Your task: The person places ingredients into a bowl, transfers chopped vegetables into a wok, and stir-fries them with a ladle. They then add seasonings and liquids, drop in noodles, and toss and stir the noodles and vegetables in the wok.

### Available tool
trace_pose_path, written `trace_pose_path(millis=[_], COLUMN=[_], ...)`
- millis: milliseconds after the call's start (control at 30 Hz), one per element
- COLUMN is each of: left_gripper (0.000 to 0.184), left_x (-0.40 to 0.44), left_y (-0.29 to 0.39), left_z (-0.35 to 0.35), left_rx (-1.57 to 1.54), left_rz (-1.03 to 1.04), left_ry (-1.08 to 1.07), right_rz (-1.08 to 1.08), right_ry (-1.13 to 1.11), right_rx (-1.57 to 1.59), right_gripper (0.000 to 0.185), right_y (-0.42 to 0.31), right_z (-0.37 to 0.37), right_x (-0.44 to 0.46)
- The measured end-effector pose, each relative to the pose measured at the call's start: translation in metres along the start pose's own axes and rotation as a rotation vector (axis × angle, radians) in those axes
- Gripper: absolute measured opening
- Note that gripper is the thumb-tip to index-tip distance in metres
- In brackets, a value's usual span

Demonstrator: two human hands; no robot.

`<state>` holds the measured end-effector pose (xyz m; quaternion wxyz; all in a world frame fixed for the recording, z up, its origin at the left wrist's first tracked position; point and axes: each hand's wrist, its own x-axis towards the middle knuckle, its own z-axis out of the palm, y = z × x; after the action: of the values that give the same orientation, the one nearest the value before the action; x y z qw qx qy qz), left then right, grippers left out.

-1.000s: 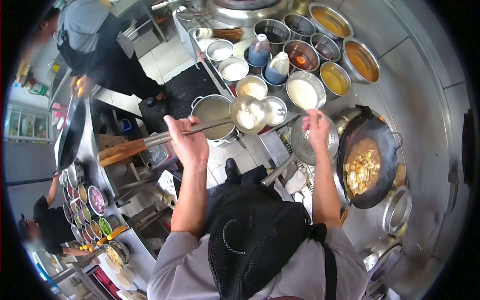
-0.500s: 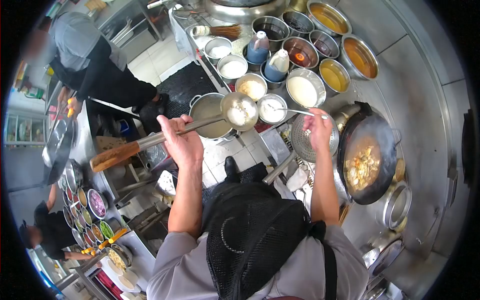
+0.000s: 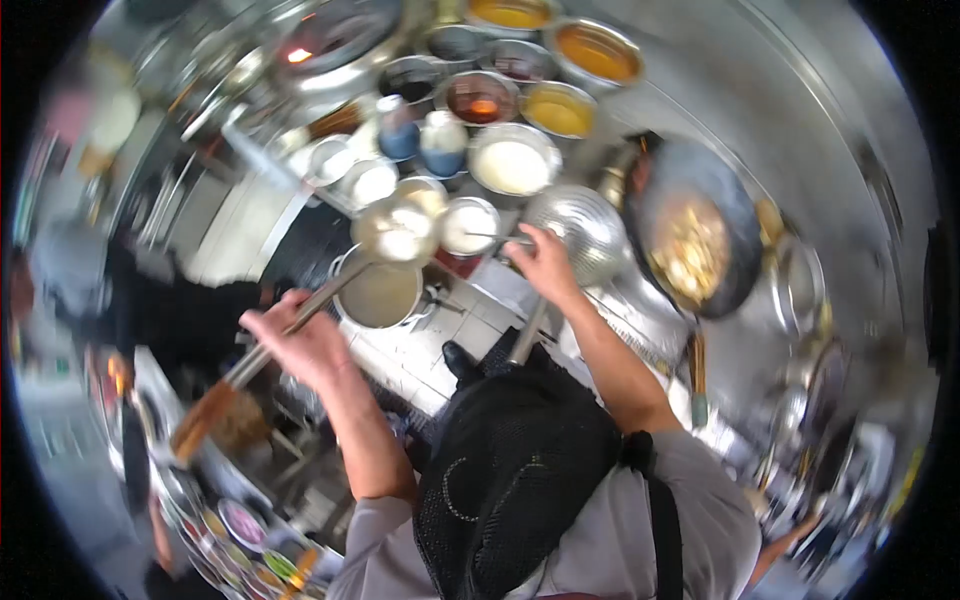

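Note:
My left hand (image 3: 305, 345) is closed around the metal shaft of a long wooden-handled ladle (image 3: 325, 292). White powder lies in the ladle's bowl, which hangs over the edges of a two-handled pot (image 3: 380, 295) and a bowl of pale granules (image 3: 425, 190). With my right hand (image 3: 543, 265) I grip a thin spoon (image 3: 488, 236); its far end is in a steel bowl of white powder (image 3: 468, 215). Under and beside that hand sits a perforated skimmer (image 3: 578, 230). Farther right, a dark wok (image 3: 735, 240) contains pieces of cooked food.
Behind the powder bowls stand two bottles of dark liquid (image 3: 442, 150), a pan of creamy white liquid (image 3: 515, 162) and several sauce pots, including an orange one (image 3: 598, 52). A flame (image 3: 299, 55) shows at the top left. Another person (image 3: 140, 300) stands blurred at the left.
The whole view has swung and blurred, so the counter appears shifted left and up. My hands still hold the ladle and spoon; the ladle's powder and the spoon's place in the bowl look much the same.

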<state>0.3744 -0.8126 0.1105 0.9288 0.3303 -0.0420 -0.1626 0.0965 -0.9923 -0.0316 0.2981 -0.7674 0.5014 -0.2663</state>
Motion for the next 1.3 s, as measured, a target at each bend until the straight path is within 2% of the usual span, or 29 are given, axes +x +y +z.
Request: trace_pose_path(millis=[33,100,133,167,233,267,333,367,433,467,500,533,567,600,667,800,833,867,900,933,967,1000,1033,1067,1100,1167,1200,1267,1300], left_gripper=[0.044,0.040,0.038,0.038,0.035,0.031,0.023,0.023,0.038,0.051,0.064,0.079,0.076,0.072,0.064,0.057,0.054,0.051,0.047,0.044,0.042,0.043,0.039,0.037,0.036,0.036,0.036,0.036,0.034], left_x=[0.004,0.002,0.002,-0.010,-0.045,-0.064,-0.106,-0.132,-0.185,-0.210,-0.234,-0.255,-0.274,-0.289,-0.322,-0.344,-0.339,-0.338,-0.337,-0.338,-0.335,-0.332,-0.329,-0.327,-0.326,-0.327,-0.325,-0.330,-0.330], left_y=[-0.003,-0.008,-0.013,-0.019,-0.029,-0.036,-0.073,-0.086,-0.110,-0.119,-0.129,-0.139,-0.161,-0.185,-0.193,-0.167,-0.162,-0.153,-0.138,-0.120,-0.107,-0.097,-0.089,-0.075,-0.060,-0.040,-0.032,-0.010,0.002], left_z=[0.003,0.017,0.024,0.043,0.086,0.100,0.118,0.128,0.149,0.153,0.154,0.152,0.141,0.127,0.078,-0.050,-0.085,-0.123,-0.152,-0.166,-0.193,-0.212,-0.233,-0.242,-0.242,-0.263,-0.283,-0.302,-0.323], left_rx=[-0.008,-0.017,-0.017,-0.032,0.167,0.514,0.075,0.063,0.266,0.385,0.510,0.640,0.664,0.688,0.812,1.284,1.345,1.417,1.494,1.600,1.658,1.670,1.685,1.690,1.695,1.637,1.594,1.582,1.479], left_rz=[0.037,0.099,0.163,0.142,0.464,0.647,0.808,0.813,0.788,0.766,0.737,0.701,0.764,0.828,0.621,0.231,0.176,0.127,0.053,-0.075,-0.097,-0.111,-0.055,-0.035,-0.068,-0.017,0.007,0.002,-0.011], left_ry=[-0.006,-0.130,-0.151,-0.186,-0.256,-0.229,-0.446,-0.456,-0.746,-0.892,-1.033,-1.161,-1.204,-1.237,-1.188,-1.075,-1.072,-1.027,-0.961,-0.840,-0.790,-0.671,-0.591,-0.481,-0.352,-0.136,-0.053,0.189,0.299], right_rz=[-0.062,0.027,0.078,-0.034,-0.060,-0.052,0.036,0.021,-0.095,0.311,0.409,0.466,0.431,0.386,0.453,0.479,0.324,-0.082,0.356,0.404,0.298,0.135,0.207,0.146,0.166,0.518,0.493,0.764,0.755], right_ry=[0.089,0.008,-0.197,-0.386,-0.766,-0.954,-1.084,-1.074,-0.728,-0.838,-0.723,-0.576,-0.470,-0.456,-0.348,-0.081,0.038,0.222,0.003,0.031,0.034,0.069,-0.051,-0.096,-0.199,-0.326,-0.341,-0.293,-0.312], right_rx=[-0.044,0.103,0.337,0.557,0.861,0.925,1.110,1.109,1.642,1.637,1.532,1.395,1.272,1.333,1.158,0.438,0.186,-0.191,-0.124,-0.072,-0.054,-0.256,-0.271,-0.354,-0.304,0.236,0.225,1.244,1.231], right_gripper=[0.056,0.053,0.044,0.043,0.049,0.050,0.040,0.040,0.035,0.036,0.037,0.034,0.030,0.029,0.015,0.029,0.038,0.045,0.047,0.050,0.050,0.049,0.049,0.052,0.048,0.046,0.046,0.050,0.050], right_y=[-0.008,-0.066,-0.086,-0.121,-0.179,-0.202,-0.219,-0.217,-0.207,-0.184,-0.156,-0.128,-0.088,-0.047,0.027,0.154,0.205,0.263,0.213,0.211,0.252,0.328,0.281,0.322,0.390,0.299,0.280,0.265,0.259], right_z=[-0.017,-0.066,-0.080,-0.104,-0.146,-0.169,-0.192,-0.208,-0.238,-0.269,-0.290,-0.309,-0.320,-0.329,-0.344,-0.351,-0.348,-0.345,-0.373,-0.375,-0.376,-0.377,-0.388,-0.388,-0.393,-0.391,-0.392,-0.387,-0.384], right_x=[-0.011,-0.026,-0.031,-0.042,-0.068,-0.080,-0.097,-0.106,-0.119,-0.127,-0.129,-0.137,-0.145,-0.155,-0.173,-0.187,-0.186,-0.187,-0.184,-0.184,-0.188,-0.184,-0.188,-0.183,-0.177,-0.188,-0.188,-0.184,-0.178])
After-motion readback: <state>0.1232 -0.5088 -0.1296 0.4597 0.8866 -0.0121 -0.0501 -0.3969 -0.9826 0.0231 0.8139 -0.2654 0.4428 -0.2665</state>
